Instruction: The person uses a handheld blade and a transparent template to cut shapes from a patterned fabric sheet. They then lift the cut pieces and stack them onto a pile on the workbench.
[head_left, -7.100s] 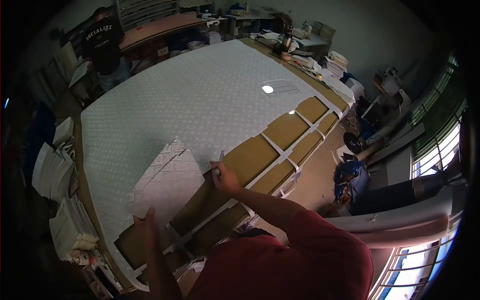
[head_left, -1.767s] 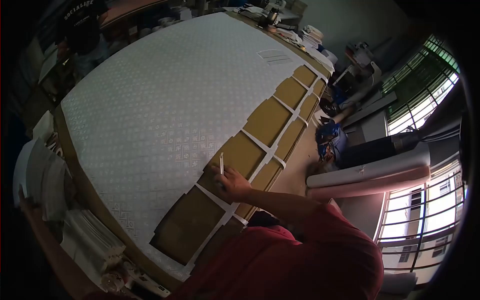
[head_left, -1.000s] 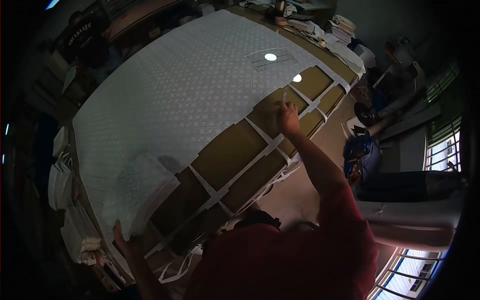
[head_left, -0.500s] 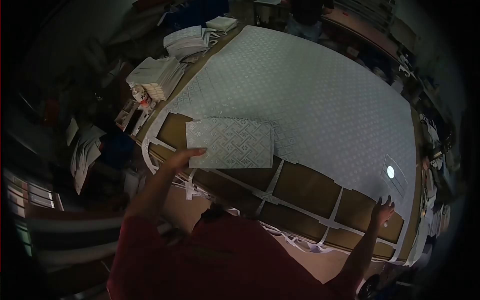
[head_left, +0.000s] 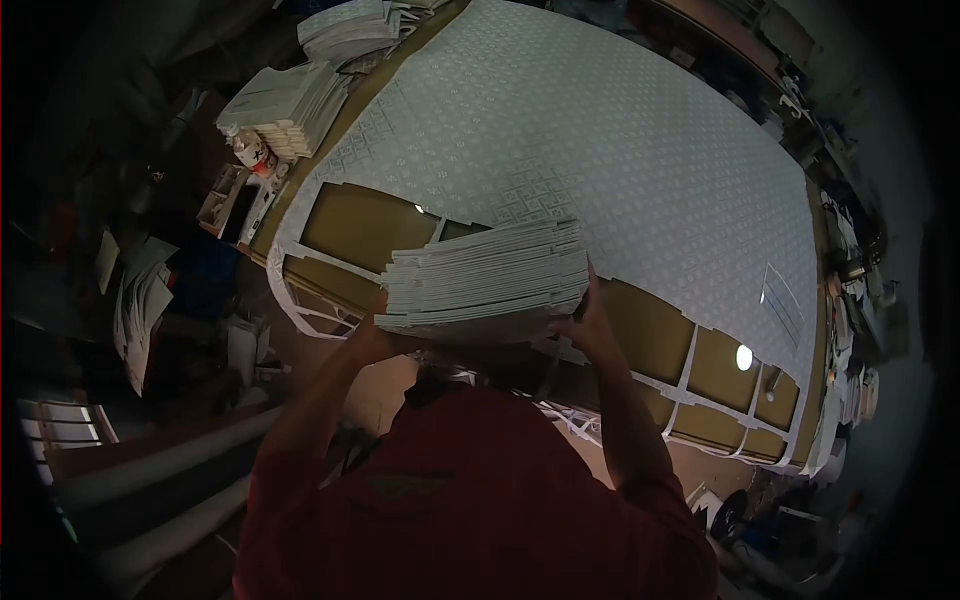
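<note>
Fabric stack (head_left: 485, 280) sat grasped between both hands, its many pale layered edges turned upward, over the near side of the brown tabletop (head_left: 350, 228). The left hand (head_left: 378, 335) gripped its left end and the right hand (head_left: 592, 318) gripped its right end, with the thumb at the lower edge. Beyond it spread a patterned white sheet (head_left: 640, 180), with cut-out openings along the near side. A small tool (head_left: 772, 384) lay in an opening at the far right. At the left, a bottle (head_left: 252, 150) stood beside a paler pile (head_left: 285, 105).
</note>
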